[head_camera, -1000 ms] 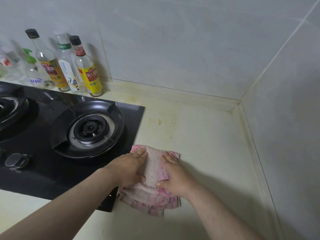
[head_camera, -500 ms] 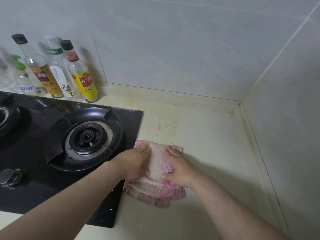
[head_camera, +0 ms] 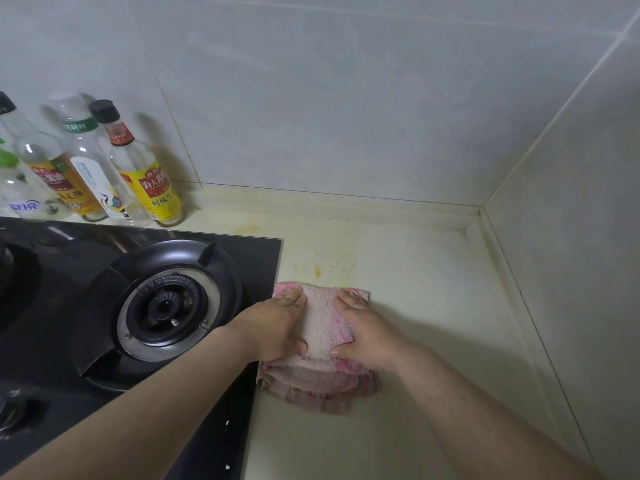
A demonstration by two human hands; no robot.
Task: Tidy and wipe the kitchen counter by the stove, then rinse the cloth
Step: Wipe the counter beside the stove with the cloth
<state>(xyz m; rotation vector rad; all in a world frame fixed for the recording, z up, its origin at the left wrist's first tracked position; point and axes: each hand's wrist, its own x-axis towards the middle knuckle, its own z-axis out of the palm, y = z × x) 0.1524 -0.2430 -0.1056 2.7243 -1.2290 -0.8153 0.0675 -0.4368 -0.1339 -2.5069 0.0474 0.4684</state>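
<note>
Beside the stove (head_camera: 138, 306), folded pink cloth (head_camera: 322, 341), worn, frayed edges, under both hands.

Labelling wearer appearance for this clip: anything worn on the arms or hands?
Nothing visible. Both forearms are bare as far as the frame shows, with no sleeves in view. The left hand and right hand carry no gloves, and no rings, watch or bands can be seen.

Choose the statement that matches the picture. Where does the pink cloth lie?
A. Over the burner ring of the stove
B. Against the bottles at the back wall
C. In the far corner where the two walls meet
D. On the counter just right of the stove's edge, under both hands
D: the pink cloth lies flat on the counter beside the stove, with the left hand and right hand pressing on it.
</note>
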